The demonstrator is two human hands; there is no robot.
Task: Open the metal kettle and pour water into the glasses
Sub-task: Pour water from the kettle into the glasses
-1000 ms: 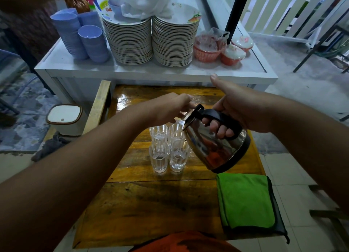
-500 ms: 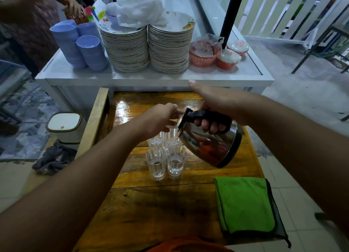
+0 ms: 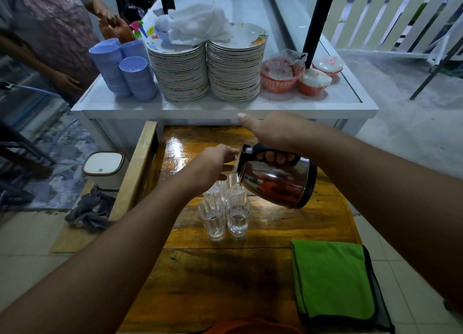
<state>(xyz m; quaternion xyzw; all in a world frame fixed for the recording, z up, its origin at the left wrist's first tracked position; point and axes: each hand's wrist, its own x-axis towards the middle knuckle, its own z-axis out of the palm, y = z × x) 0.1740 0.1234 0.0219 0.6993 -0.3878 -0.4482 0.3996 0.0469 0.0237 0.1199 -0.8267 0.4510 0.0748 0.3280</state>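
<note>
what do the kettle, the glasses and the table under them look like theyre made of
Kettle: polished metal, likely stainless steel, mirror-like with reflections on its body; the handle and base ring look like black plastic.
Glasses: clear glass, or possibly clear plastic; see-through, with water visible inside.
Table: wood planks with visible grain, glossy from varnish or wetness at the far end.

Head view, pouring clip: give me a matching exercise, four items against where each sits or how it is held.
Items:
1. metal kettle
2. green cloth
3. plate stacks
4. glasses

States:
A. on the white counter
B. flat on the wooden table, near right corner
C. tilted, in the right hand
D. clustered below the kettle's mouth

Pairs: 1-C, 2-B, 3-A, 4-D
</note>
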